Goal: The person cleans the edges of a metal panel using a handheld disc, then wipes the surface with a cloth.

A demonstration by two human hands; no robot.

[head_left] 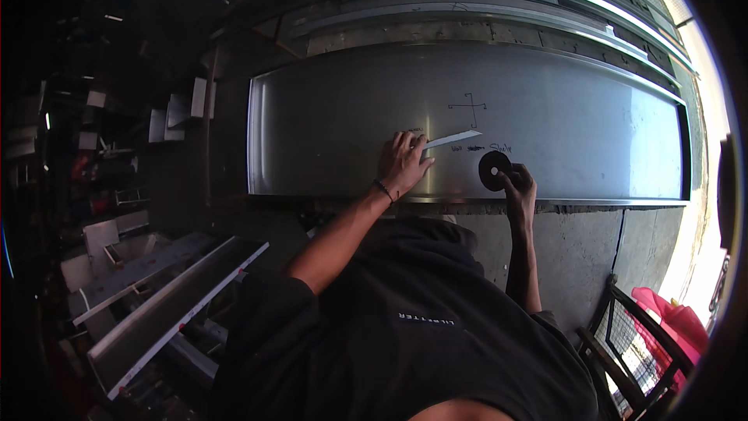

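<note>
Disc [487, 168], one, black with a central hole, sits pinched in the right hand [521, 184] over one metal panel [335, 121]. The left hand [402, 164] curls at one pale strip [456, 139] over the panel; whether it grips the strip, I cannot tell.

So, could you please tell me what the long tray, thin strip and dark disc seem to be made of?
Long tray: likely brushed metal, given its soft bright streaks and raised edges. Thin strip: perhaps dull metal, being pale grey and straight-edged. Dark disc: matte, showing no shine; abrasive or rubber, unclear.
</note>
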